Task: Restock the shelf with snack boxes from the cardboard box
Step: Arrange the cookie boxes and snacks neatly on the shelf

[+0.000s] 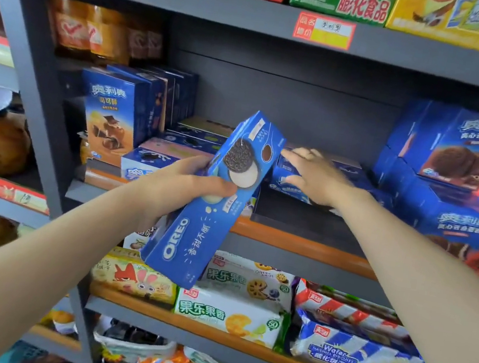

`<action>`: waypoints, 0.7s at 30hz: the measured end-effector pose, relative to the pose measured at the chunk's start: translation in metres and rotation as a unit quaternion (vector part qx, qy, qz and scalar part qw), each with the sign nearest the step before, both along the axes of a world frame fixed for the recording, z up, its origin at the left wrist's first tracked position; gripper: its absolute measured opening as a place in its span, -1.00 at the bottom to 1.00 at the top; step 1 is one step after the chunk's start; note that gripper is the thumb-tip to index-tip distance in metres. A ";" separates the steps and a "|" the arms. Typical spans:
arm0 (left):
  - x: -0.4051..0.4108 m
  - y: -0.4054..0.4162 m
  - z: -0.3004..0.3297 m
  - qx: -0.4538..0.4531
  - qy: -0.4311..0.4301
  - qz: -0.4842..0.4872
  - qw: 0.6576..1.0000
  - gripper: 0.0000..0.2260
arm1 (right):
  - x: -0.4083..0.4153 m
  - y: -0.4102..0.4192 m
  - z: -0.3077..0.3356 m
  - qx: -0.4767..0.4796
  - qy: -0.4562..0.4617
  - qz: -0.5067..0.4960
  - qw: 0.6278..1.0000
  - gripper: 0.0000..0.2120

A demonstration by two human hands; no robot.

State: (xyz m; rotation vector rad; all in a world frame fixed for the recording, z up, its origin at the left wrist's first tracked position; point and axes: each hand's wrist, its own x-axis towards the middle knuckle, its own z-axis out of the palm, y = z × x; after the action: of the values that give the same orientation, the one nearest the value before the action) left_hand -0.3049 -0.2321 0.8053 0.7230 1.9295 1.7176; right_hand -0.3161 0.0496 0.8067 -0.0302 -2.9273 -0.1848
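Observation:
My left hand (183, 182) grips a long blue Oreo box (213, 202), tilted, in front of the middle shelf (300, 244). My right hand (314, 174) reaches into that shelf with fingers spread flat on a low stack of blue Oreo boxes (286, 182) lying there. More flat Oreo boxes (154, 158) lie to the left of the held box. The cardboard box is out of view.
Upright blue snack boxes (113, 117) stand at the shelf's left, and bigger blue boxes (457, 146) are stacked at its right. The back middle of the shelf shows bare dark wall. Biscuit packs (229, 314) fill the shelf below; a grey upright post (34, 105) borders the left.

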 end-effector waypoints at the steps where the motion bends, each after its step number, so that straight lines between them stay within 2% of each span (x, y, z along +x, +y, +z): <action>1: 0.000 0.002 0.000 -0.006 0.003 -0.009 1.000 -0.76 | -0.003 -0.001 -0.001 0.026 0.025 0.009 0.999 -0.46; 2: -0.001 0.003 -0.001 -0.010 0.005 -0.018 1.000 -0.72 | -0.005 -0.004 -0.001 0.022 0.057 0.023 0.998 -0.50; 3: -0.002 0.005 -0.002 -0.012 0.005 -0.024 1.000 -0.69 | -0.007 -0.009 0.000 -0.035 0.104 0.038 0.993 -0.59; 4: -0.003 0.007 -0.002 -0.011 0.006 -0.030 0.999 -0.68 | -0.004 -0.017 0.002 -0.154 0.163 0.055 0.973 -0.68; 5: -0.003 0.009 -0.003 -0.011 0.008 -0.040 0.999 -0.70 | 0.004 -0.028 0.008 -0.320 0.204 0.065 0.923 -0.73; 6: -0.003 0.011 -0.004 -0.009 0.012 -0.056 0.998 -0.72 | 0.014 -0.039 0.016 -0.490 0.195 0.073 0.847 -0.72; 7: -0.002 0.014 -0.005 -0.004 0.015 -0.072 0.997 -0.74 | 0.024 -0.043 0.021 -0.608 0.145 0.087 0.776 -0.69; 8: -0.001 0.017 -0.006 0.000 0.016 -0.090 0.996 -0.73 | 0.036 -0.045 0.023 -0.648 0.081 0.105 0.750 -0.69; 10: 0.001 0.024 -0.007 -0.002 0.000 -0.124 0.992 -0.71 | 0.057 -0.044 0.023 -0.602 0.018 0.137 0.787 -0.74; 12: 0.002 0.030 -0.007 0.000 -0.037 -0.154 0.987 -0.64 | 0.070 -0.036 0.025 -0.601 0.038 0.116 0.790 -0.78; 14: 0.001 0.032 -0.005 0.026 -0.052 -0.169 0.984 -0.54 | 0.078 -0.025 0.029 -0.636 0.076 0.047 0.766 -0.90; 17: 0.004 0.026 -0.006 0.119 -0.009 -0.176 0.977 -0.45 | 0.089 -0.006 0.030 -0.672 0.114 -0.085 0.727 -0.95; 19: 0.009 0.024 -0.012 0.195 0.050 -0.157 0.967 -0.36 | 0.093 0.001 0.029 -0.708 0.122 -0.140 0.681 -0.89; 21: 0.016 0.028 -0.017 0.212 0.163 -0.099 0.958 -0.36 | 0.096 0.002 0.028 -0.724 0.104 -0.188 0.655 -0.87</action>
State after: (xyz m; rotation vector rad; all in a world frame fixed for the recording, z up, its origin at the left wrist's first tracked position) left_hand -0.2890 -0.2043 0.7888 1.3851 1.6168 2.0004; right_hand -0.2200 0.0515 0.8351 -0.7887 -1.9592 1.8919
